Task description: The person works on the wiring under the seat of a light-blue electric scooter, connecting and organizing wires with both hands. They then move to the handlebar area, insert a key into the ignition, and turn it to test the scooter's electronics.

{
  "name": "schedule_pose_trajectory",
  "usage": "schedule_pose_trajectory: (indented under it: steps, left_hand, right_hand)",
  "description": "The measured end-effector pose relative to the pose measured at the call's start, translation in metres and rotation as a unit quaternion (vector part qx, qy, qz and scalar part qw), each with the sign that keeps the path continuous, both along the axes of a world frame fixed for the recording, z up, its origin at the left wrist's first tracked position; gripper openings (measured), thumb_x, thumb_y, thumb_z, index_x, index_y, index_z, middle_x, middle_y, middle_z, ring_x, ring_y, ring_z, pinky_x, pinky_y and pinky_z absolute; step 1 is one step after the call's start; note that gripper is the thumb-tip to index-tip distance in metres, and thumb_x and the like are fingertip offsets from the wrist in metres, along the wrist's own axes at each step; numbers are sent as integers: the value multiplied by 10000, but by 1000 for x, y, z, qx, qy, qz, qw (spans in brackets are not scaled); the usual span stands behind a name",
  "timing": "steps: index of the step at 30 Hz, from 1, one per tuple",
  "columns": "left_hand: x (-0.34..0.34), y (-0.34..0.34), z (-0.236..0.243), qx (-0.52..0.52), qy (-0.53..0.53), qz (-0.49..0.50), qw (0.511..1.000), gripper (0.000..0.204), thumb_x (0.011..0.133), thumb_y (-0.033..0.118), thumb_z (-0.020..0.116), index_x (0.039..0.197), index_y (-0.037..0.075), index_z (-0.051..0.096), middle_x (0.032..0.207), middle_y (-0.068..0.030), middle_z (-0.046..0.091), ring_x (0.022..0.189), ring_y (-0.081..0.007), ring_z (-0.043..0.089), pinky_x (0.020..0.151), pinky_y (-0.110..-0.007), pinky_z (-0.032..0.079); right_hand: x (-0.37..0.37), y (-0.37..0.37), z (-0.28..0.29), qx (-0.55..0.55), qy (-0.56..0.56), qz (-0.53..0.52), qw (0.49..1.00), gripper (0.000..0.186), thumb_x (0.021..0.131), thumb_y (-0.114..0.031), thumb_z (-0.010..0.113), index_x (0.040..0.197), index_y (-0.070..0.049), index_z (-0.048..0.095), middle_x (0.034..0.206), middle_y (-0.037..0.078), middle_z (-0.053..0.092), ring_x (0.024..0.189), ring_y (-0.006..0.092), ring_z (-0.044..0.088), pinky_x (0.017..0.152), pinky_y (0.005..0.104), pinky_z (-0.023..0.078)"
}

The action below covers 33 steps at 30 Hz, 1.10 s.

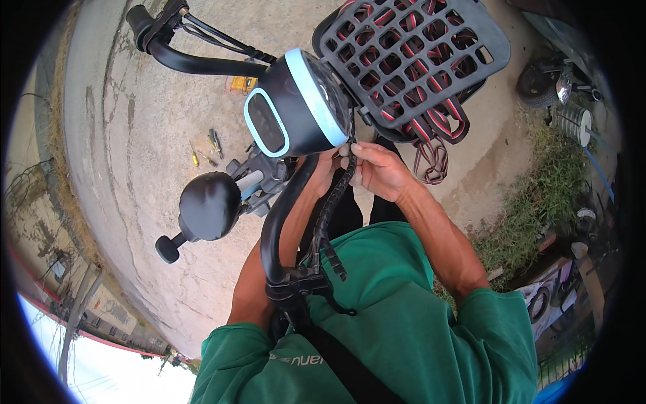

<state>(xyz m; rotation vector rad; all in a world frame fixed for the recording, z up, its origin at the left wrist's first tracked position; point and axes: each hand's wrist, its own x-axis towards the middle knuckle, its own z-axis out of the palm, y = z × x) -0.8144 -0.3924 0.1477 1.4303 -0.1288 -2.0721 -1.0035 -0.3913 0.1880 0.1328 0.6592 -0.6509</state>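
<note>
My right hand (pixel 382 170) pinches a black spiral-wrapped cable bundle (pixel 331 205) just below the headlight housing (pixel 299 101) of an electric scooter. From the other side, my left hand (pixel 326 168) meets it at the same spot, its fingertips closed at the bundle; the handlebar and bundle partly cover that hand. The housing is black with light blue trim and carries an oval display (pixel 266 122). A curved black handlebar (pixel 276 229) passes in front of my left forearm. The bundle hangs down toward the brake lever, its lower end loose near my green shirt.
A black basket (pixel 420 111) holding red, white and black straps adjoins the headlight. The black saddle (pixel 210 205) is at left. Screwdrivers and pliers (pixel 214 143) and a yellow device (pixel 242 84) lie on the concrete. Grass, a wheel (pixel 540 82) and clutter line the right side.
</note>
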Motion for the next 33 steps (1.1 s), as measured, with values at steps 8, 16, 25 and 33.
schedule_pose_trajectory:
  steps: [8,16,25,33]
  left_hand:
    - [-6,-13,27,-16,145,41,988,234,973,210,797,1136,74,699,1001,-75,686,920,-232,673,854,-394,581]
    - [-6,-14,25,8,147,32,989,241,958,173,852,1130,117,694,1056,-73,746,1023,-227,730,989,-412,601]
    - [-3,-10,33,-54,-6,16,998,222,972,184,843,1091,107,672,968,-27,674,943,-181,672,927,-374,547]
    - [6,-14,28,-5,-116,-15,993,284,966,147,807,1213,64,694,1121,-43,686,1011,-192,658,929,-380,540]
  right_hand:
    - [-2,-8,8,-27,146,97,984,309,1104,-378,624,1023,-82,667,760,0,625,673,120,616,638,292,493]
    - [-5,-6,20,-25,102,115,988,392,1113,-469,607,1070,-83,657,877,40,703,735,138,661,693,309,545]
    - [-1,-6,23,-62,238,209,947,437,1086,-502,634,1073,-69,693,918,54,746,755,158,697,684,313,543]
    - [2,-31,34,-296,497,280,766,337,1009,-327,748,1014,7,703,862,106,750,754,202,732,703,365,566]
